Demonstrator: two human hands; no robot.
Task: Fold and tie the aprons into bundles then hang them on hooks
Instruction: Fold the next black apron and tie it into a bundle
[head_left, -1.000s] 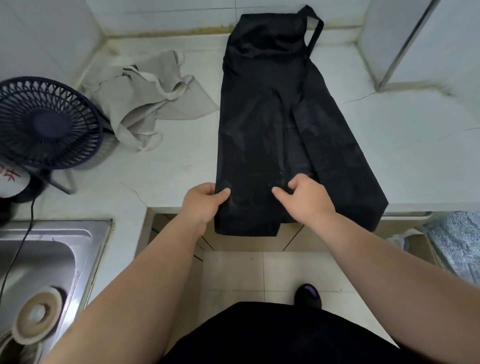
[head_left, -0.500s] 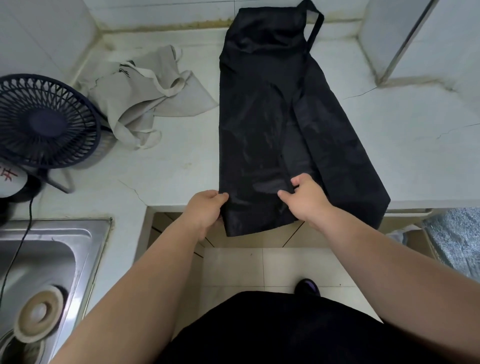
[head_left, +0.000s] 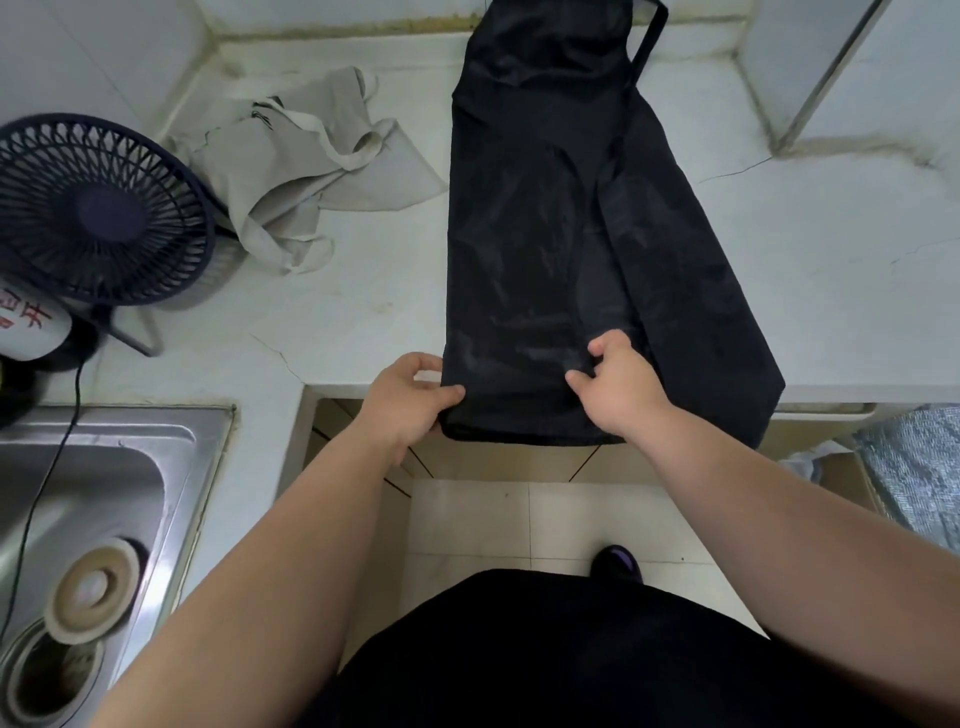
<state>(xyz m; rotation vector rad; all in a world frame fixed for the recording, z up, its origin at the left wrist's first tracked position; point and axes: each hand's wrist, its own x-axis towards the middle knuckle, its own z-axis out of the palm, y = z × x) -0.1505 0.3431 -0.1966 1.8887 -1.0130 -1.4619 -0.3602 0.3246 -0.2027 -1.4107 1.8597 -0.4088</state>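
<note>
We see the black apron (head_left: 545, 234) lying lengthwise on the white counter (head_left: 363, 312), folded into a long strip. Its neck strap is at the far end by the wall, and its near hem hangs just over the front edge. Our left hand (head_left: 410, 400) pinches the hem's near-left corner, thumb on top and fingers curled beneath. Our right hand (head_left: 618, 395) pinches the fabric near the hem between thumb and forefinger. A crumpled beige apron (head_left: 311, 171) lies to the left, between the black one and a small fan (head_left: 98, 213).
</note>
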